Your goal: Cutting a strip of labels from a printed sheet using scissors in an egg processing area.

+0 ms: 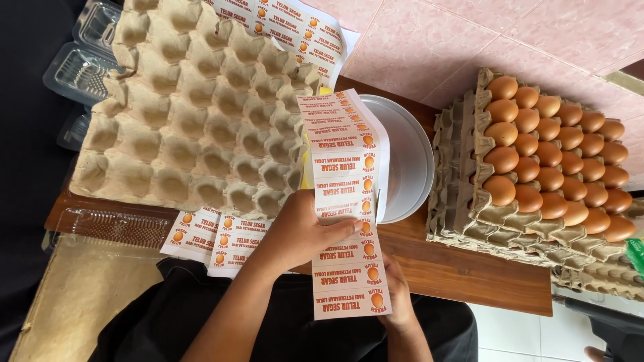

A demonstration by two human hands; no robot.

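The left hand (305, 231) grips one long strip of white labels (349, 201) with orange print, thumb across its face. The right hand (397, 298) sits under the strip's lower end, mostly hidden by it, so I cannot tell how its fingers are set. The strip rises from the person's lap over the table edge.

Two more label sheets show: one (215, 238) lying under the left wrist, one (288, 30) at the top, partly cut off. One stack of empty grey egg trays (181, 114) lies to the left. One white round lid (406, 157) lies behind the strip. To the right stands one stack of trays, the top tray full of brown eggs (553, 157), some thirty, its far corner cut off. Clear plastic boxes (87, 60) sit at the left edge, their count unclear.

All rests on a brown wooden table (463, 268) over pink floor tiles (443, 40).
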